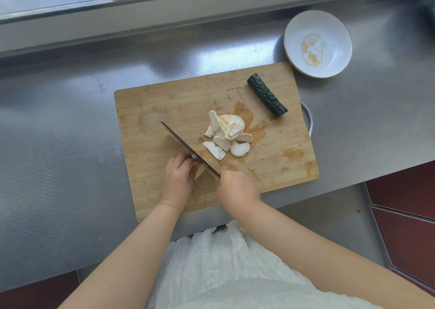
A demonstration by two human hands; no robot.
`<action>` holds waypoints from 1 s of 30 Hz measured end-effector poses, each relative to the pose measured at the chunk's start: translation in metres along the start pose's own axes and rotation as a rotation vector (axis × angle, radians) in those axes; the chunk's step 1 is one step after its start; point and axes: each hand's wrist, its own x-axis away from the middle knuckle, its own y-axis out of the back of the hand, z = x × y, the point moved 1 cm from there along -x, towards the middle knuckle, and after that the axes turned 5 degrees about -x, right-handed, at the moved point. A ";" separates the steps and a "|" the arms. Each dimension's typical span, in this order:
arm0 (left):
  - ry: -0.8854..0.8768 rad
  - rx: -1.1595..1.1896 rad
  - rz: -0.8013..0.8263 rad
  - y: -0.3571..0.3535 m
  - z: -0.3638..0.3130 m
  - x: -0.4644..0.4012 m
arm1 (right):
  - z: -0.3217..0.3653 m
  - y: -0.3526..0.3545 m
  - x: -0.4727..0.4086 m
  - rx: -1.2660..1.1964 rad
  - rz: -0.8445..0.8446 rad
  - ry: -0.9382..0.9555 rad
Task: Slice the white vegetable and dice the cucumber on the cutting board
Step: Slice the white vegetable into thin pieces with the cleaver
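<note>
A wooden cutting board (164,110) lies on the steel counter. Several white vegetable slices (227,136) are heaped near its middle. My left hand (176,179) presses down on the uncut remainder of the white vegetable (200,171), which is mostly hidden under my fingers. My right hand (235,188) grips the handle of a knife (186,147), whose blade runs diagonally up-left, edge down against the vegetable beside my left fingers. A dark green cucumber piece (267,94) lies whole at the board's far right corner.
A white plate (296,49) with a gold motif sits on the counter (70,143) beyond the board's right corner. A metal handle (309,120) sticks out from under the board's right edge. The counter's front edge runs close to me.
</note>
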 end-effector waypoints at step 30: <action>-0.005 -0.040 0.047 0.009 -0.003 -0.001 | 0.016 0.005 0.002 0.043 0.024 0.037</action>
